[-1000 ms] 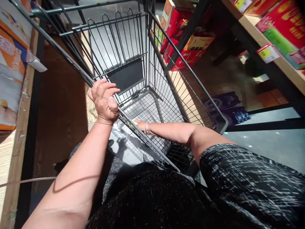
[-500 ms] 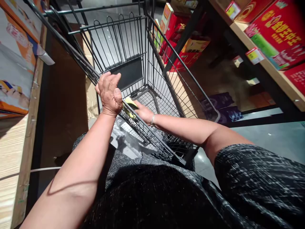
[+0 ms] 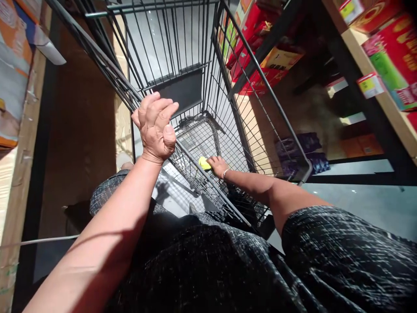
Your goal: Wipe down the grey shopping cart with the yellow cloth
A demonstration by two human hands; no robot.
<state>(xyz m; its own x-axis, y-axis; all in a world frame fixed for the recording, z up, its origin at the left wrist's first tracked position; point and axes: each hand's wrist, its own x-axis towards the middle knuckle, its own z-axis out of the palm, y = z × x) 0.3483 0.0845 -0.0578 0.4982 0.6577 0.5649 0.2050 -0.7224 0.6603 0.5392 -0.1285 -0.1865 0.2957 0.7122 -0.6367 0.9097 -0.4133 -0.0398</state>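
Observation:
A dark wire shopping cart stands at an angle in front of me. My left hand rests over its near side rail with the fingers bent over it. Down inside the basket, my right hand is on a bright yellow cloth low by the near wire side. The hand partly covers the cloth, and whether it touches the basket's bottom or the side wires is hard to tell. A black panel sits on the wire wall at the far end.
To the right, a wooden shelf holds red boxes, with red packages farther along and dark purple packs lower down. On the left are orange-and-white boxes on a wooden shelf. My knee is close to the cart.
My right hand has moved right and down, away from the rail, taking the yellow cloth with it. My left hand stays on the rail, while the view has shifted slightly.

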